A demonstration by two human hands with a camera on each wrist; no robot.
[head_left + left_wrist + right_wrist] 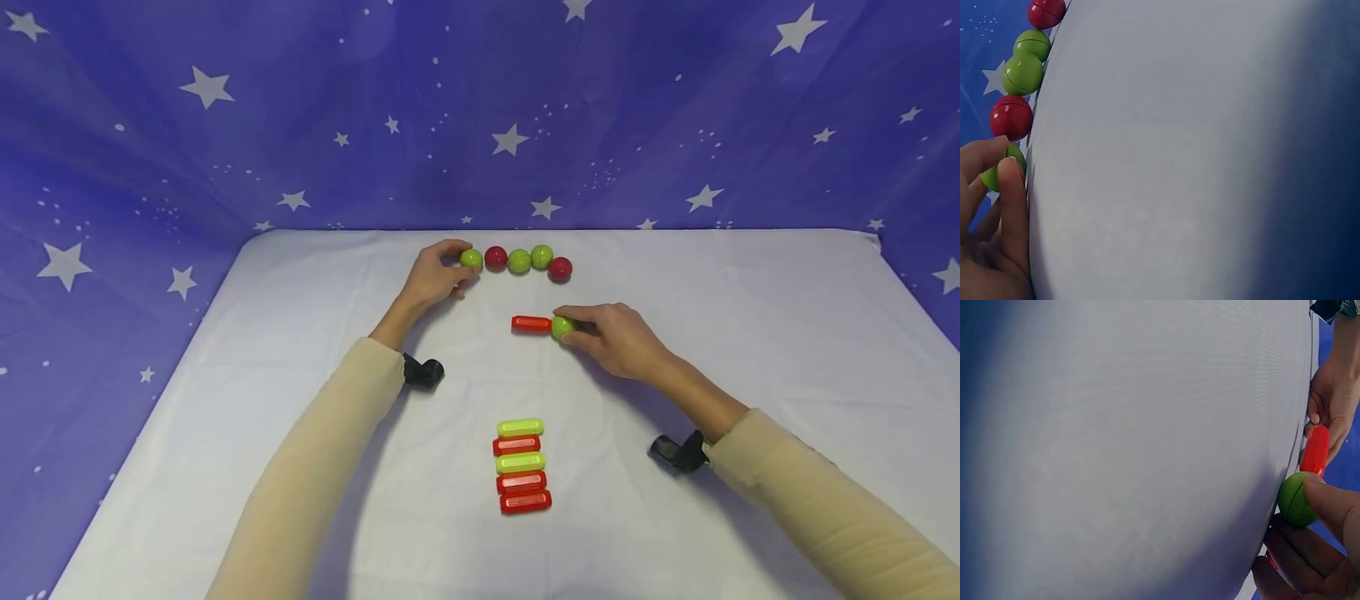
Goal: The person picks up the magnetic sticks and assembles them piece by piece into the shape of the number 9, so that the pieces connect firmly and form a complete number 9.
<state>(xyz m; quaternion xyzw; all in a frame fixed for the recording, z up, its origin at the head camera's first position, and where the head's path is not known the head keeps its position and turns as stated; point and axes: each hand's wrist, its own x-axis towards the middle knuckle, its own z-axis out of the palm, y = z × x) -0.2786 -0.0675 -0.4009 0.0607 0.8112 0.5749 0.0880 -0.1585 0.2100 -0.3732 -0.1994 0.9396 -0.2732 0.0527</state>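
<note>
At the left end of a row of balls, my left hand (433,275) pinches a green ball (472,258) between thumb and fingers; the left wrist view shows this green ball (1017,154) beside a red ball (1011,117). Nearer to me, my right hand (618,337) pinches another green ball (562,327). A red ridged stick (531,324) meets that ball on its left side. In the right wrist view the thumb lies over the green ball (1297,500), with the red stick (1316,450) beyond it.
The row goes on with a red ball (496,258), two green balls (519,262) and a red ball (560,268). Several red and yellow-green sticks (521,462) lie stacked in a column at the front. A starry blue cloth (480,108) hangs behind the white table (675,533).
</note>
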